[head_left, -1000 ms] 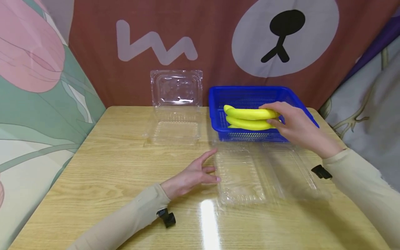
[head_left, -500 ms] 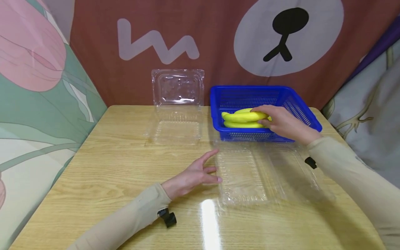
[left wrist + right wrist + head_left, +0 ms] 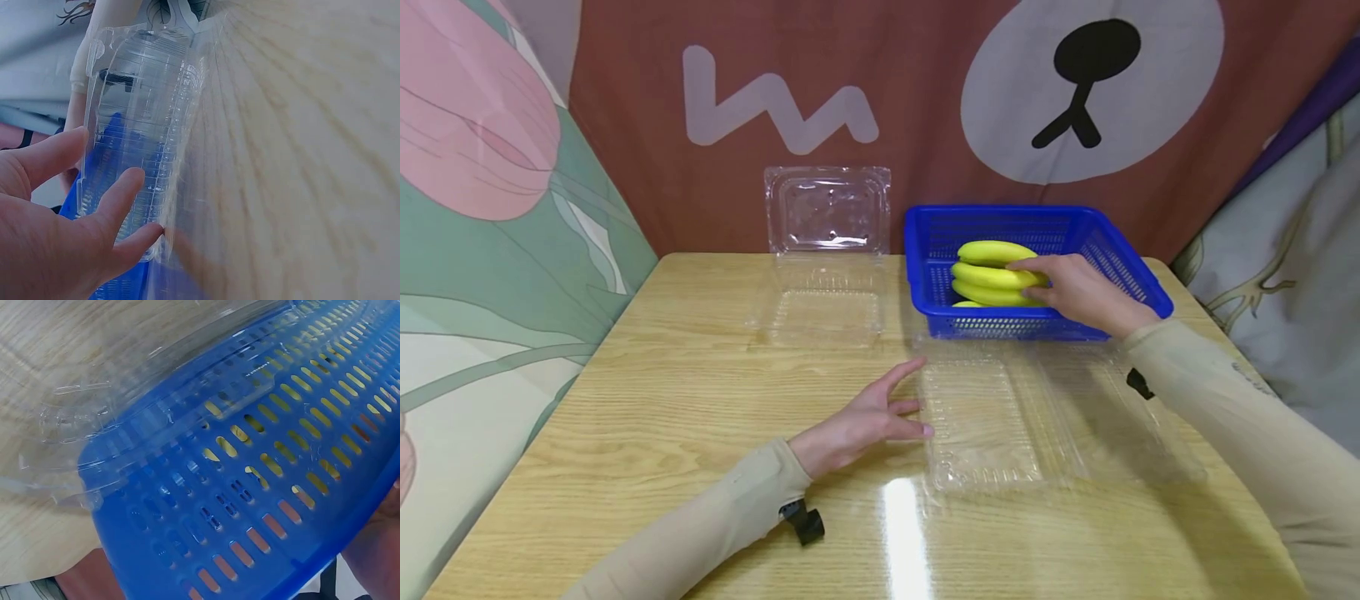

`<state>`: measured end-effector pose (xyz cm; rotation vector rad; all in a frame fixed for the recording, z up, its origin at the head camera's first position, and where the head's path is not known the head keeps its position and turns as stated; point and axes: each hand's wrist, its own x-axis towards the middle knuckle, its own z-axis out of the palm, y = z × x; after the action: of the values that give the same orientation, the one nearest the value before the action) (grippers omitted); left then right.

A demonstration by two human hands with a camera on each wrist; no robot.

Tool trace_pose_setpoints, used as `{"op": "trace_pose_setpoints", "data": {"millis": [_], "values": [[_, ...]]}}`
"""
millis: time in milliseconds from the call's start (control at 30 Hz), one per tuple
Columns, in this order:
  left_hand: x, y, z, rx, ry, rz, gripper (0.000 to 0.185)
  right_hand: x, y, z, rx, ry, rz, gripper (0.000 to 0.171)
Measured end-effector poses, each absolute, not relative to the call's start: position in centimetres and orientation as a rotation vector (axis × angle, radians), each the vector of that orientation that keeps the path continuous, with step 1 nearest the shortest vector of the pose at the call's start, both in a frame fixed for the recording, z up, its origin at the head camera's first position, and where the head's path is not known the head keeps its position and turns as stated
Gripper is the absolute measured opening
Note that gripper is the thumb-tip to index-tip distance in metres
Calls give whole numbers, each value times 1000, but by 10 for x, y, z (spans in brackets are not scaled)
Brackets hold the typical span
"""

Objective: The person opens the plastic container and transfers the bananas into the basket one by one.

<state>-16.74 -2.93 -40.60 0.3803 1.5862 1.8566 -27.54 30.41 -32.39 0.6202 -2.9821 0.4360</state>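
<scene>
In the head view, my right hand (image 3: pixel 1071 287) reaches into a blue plastic basket (image 3: pixel 1018 325) and pinches a yellow banana (image 3: pixel 992 276) between fingers and thumb. Several more bananas, including one at the back (image 3: pixel 992 252), lie alongside it. The basket's slotted wall (image 3: pixel 250 506) hides most of this hand in the right wrist view, with yellow showing through the slots. My left hand (image 3: pixel 861 421) has its fingers spread, fingertips at the left edge of an opened clear plastic clamshell container (image 3: pixel 981 425). The left wrist view has those fingers along the container's ribbed side (image 3: pixel 156 125).
Another clear clamshell (image 3: pixel 827 317) stands at the back left of the wooden table (image 3: pixel 700 400), its lid (image 3: pixel 827 208) upright. The near container's lid (image 3: pixel 1112 408) lies flat to the right, in front of the basket. A printed curtain (image 3: pixel 917 100) hangs behind.
My right hand has lowered into the basket with bananas, which now lie lower and slightly fanned apart, with one showing farther back. The left hand has stayed in place.
</scene>
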Motion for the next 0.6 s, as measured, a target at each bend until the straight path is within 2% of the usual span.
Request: {"op": "trace_pose_setpoints", "data": {"millis": [467, 600], "values": [[-166, -28, -402, 367, 1607, 1837, 99, -271, 310, -320, 592, -2973, 507, 38], [-166, -29, -403, 369, 1617, 1836, 99, -264, 306, -314, 602, -2936, 537, 41]]}}
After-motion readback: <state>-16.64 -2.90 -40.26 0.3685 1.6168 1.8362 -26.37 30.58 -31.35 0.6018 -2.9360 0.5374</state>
